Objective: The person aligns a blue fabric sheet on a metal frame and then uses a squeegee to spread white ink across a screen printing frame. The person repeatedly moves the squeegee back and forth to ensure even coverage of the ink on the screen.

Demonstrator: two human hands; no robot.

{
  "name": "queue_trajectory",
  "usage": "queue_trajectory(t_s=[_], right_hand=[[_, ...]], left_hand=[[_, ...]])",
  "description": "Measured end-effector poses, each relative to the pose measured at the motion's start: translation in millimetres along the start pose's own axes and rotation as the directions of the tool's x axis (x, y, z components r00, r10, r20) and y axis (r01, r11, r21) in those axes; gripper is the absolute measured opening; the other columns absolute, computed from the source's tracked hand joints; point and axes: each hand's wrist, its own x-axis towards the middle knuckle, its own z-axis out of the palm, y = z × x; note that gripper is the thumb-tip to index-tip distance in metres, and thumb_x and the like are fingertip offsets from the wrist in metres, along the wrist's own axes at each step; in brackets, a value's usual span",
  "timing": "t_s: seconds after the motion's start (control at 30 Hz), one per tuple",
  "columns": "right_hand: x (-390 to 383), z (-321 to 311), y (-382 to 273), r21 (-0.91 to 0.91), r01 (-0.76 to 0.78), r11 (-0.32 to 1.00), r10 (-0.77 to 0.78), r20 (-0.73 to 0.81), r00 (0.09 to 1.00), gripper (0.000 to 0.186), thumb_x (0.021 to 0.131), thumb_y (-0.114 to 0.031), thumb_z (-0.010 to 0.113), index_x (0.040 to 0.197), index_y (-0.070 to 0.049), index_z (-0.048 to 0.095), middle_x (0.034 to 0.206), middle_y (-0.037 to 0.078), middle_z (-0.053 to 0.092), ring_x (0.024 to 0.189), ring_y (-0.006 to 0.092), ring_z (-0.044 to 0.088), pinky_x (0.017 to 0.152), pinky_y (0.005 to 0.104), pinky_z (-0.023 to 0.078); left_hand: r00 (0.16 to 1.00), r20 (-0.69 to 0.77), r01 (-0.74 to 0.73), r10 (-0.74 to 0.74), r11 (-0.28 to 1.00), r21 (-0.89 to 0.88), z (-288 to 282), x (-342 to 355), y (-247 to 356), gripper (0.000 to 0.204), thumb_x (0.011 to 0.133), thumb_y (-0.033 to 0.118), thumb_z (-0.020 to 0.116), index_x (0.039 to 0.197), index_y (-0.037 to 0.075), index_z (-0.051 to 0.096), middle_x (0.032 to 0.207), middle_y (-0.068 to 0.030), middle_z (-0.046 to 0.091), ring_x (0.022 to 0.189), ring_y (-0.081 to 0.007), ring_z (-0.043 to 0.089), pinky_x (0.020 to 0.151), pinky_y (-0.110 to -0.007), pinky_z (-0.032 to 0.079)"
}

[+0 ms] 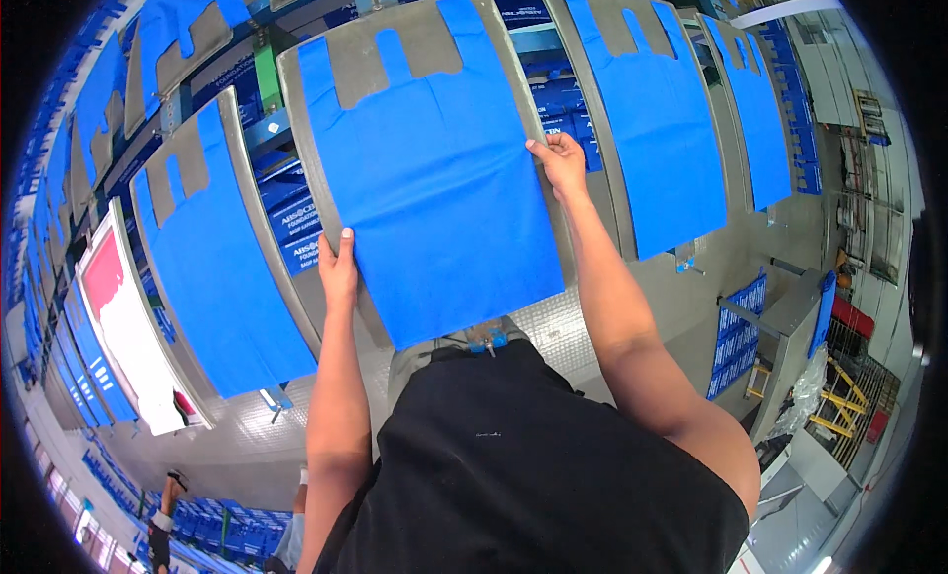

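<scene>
A flat blue fabric bag (pixel 444 209) with cut-out handles lies on a grey board (pixel 314 179) right in front of me. My left hand (pixel 339 270) is closed at the bag's left edge, thumb on top and the other fingers mostly hidden. Higher up on the opposite edge, my right hand (pixel 561 167) pinches the cloth between thumb and fingers. Creases run across the bag between both hands. The bag's lower end reaches close to my waist, above a small metal clamp (pixel 486 339).
More boards with blue bags stand to the left (pixel 222 268) and right (pixel 657 130). A white-framed screen (pixel 133 327) with a pink patch is at far left. Printed blue bags (pixel 296 219) hang below. A grey metal table (pixel 790 322) stands right; another person's leg (pixel 166 500) shows lower left.
</scene>
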Motion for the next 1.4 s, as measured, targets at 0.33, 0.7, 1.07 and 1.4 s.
queue_trajectory(t_s=[0.33, 0.7, 1.07, 1.4], right_hand=[[4, -7, 2, 0.067, -0.090, 0.994, 0.087, 0.049, 0.995, 0.023, 0.078, -0.009, 0.077, 0.092, -0.003, 0.059, 0.087, 0.008, 0.067, 0.081, 0.0133, 0.062, 0.075, 0.0277, 0.048], [-49, -26, 2, -0.135, -0.031, 0.990, 0.049, 0.134, 0.990, 0.060, 0.079, -0.003, 0.074, 0.133, 0.003, 0.046, 0.113, 0.017, 0.065, 0.100, 0.0195, 0.063, 0.085, 0.0304, 0.051], [-46, -35, 15, 0.047, -0.066, 0.997, 0.057, 0.166, 0.985, 0.053, 0.082, 0.000, 0.068, 0.131, 0.002, 0.050, 0.106, 0.013, 0.067, 0.096, 0.0172, 0.064, 0.083, 0.0291, 0.051], [-50, -26, 21, -0.013, 0.051, 0.999, -0.050, 0.075, 0.996, 0.048, 0.082, 0.001, 0.065, 0.128, 0.003, 0.052, 0.108, 0.014, 0.066, 0.094, 0.0172, 0.064, 0.081, 0.0274, 0.051]], left_hand=[[1.000, 0.010, 0.022, -0.022, 0.998, -0.060, -1, 1, -2, 0.048, 0.095, 0.034, 0.060, 0.127, 0.000, 0.051, 0.120, -0.0135, 0.059, 0.108, -0.0202, 0.055, 0.095, -0.032, 0.042], [0.994, 0.113, -0.007, 0.011, 0.999, -0.034, -14, -10, -10, 0.050, 0.092, 0.029, 0.064, 0.127, -0.003, 0.051, 0.120, -0.0142, 0.060, 0.110, -0.0209, 0.055, 0.096, -0.032, 0.042], [0.996, 0.083, 0.053, -0.042, 0.989, -0.135, -12, -25, -16, 0.043, 0.094, 0.022, 0.061, 0.127, -0.003, 0.050, 0.117, -0.0118, 0.061, 0.105, -0.0176, 0.057, 0.092, -0.030, 0.044], [0.997, 0.056, 0.055, -0.049, 0.993, -0.101, -8, -28, -9, 0.047, 0.094, 0.024, 0.059, 0.132, -0.001, 0.047, 0.124, -0.0124, 0.058, 0.111, -0.0198, 0.055, 0.097, -0.033, 0.041]])
